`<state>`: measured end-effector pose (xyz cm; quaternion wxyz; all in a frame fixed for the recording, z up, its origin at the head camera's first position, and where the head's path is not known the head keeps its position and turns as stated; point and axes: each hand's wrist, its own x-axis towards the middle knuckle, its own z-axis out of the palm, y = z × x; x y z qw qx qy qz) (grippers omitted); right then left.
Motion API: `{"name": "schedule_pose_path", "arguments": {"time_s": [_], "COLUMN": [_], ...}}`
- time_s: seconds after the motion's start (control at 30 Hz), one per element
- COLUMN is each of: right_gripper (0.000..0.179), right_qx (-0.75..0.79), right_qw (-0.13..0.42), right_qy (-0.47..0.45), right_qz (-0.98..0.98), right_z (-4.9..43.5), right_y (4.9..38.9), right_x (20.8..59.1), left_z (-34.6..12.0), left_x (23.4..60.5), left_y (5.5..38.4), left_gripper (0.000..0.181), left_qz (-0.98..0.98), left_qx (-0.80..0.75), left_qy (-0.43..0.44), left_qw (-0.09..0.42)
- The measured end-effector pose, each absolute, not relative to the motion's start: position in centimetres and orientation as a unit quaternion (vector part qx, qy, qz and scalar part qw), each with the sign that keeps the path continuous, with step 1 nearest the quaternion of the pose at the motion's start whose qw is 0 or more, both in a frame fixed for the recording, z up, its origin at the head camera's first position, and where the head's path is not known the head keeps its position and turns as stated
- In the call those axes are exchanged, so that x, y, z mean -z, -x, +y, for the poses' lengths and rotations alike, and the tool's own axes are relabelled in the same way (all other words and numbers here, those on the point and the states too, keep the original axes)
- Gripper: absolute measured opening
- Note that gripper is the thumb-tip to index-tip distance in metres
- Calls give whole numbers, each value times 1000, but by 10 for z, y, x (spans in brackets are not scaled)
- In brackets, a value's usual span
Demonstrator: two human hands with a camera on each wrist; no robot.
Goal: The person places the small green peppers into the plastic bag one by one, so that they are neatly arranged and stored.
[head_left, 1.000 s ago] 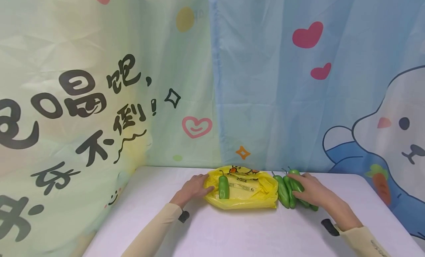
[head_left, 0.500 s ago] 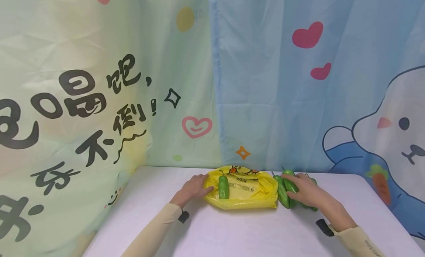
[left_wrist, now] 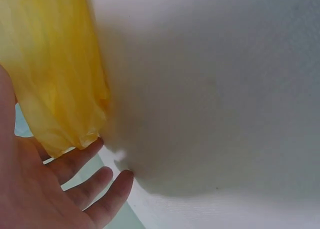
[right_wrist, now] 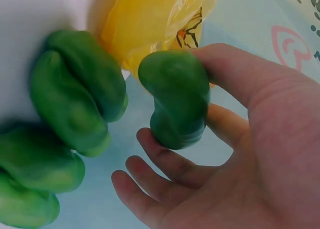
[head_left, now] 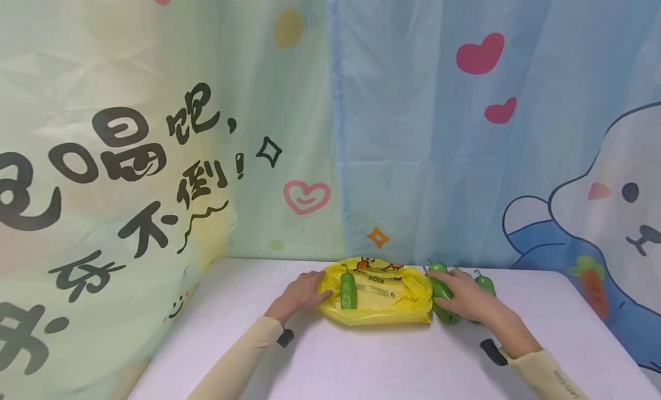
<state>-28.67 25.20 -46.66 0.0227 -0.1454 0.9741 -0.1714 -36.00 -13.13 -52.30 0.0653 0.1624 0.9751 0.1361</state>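
Observation:
A yellow plastic bag point(head_left: 379, 318) lies mid-table with its mouth spread open, and one green pepper point(head_left: 348, 291) rests in its left part. My left hand point(head_left: 303, 291) holds the bag's left edge between thumb and fingers; in the left wrist view the yellow film point(left_wrist: 60, 74) passes between them. Just right of the bag, my right hand point(head_left: 467, 296) pinches another green pepper point(right_wrist: 180, 99) between thumb and fingers. It is raised over the other peppers point(right_wrist: 70, 104), which lie side by side below and are partly hidden by the hand in the head view.
One more pepper point(head_left: 485, 283) shows behind my right wrist. The white table point(head_left: 351, 365) ends at a hanging curtain point(head_left: 387, 130) printed with hearts, lettering and a cartoon animal. Each wrist carries a small black device point(head_left: 493, 352).
My right hand has moved left with the pepper, from over the row of peppers to the bag's right edge, uncovering a pepper behind it. The left hand and bag have stayed put.

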Motion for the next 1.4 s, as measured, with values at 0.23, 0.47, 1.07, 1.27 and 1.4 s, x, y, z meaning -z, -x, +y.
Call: {"name": "schedule_pose_path", "arguments": {"time_s": [0.23, 0.47, 1.07, 1.27, 1.4], "right_gripper": [61, 61, 60, 61, 61], "right_qx": [179, 184, 193, 205, 210], "right_qw": [22, 25, 18, 23, 25], "right_qy": [149, 159, 183, 193, 199], "right_qz": [972, 970, 964, 959, 957], "right_z": [242, 233, 212, 205, 200], "right_y": [288, 290, 292, 295, 298], "right_x": [469, 465, 461, 462, 464], "left_z": [-131, -129, -129, -130, -130], "left_x": [523, 520, 523, 524, 524], "left_y": [359, 357, 361, 361, 361], "left_gripper": [67, 68, 68, 68, 68], "left_qz": [975, 976, 976, 976, 976], "left_qx": [-137, -139, -129, -133, -136], "left_qy": [-160, -159, -165, -162, -158], "left_qw": [62, 61, 56, 57, 59]}}
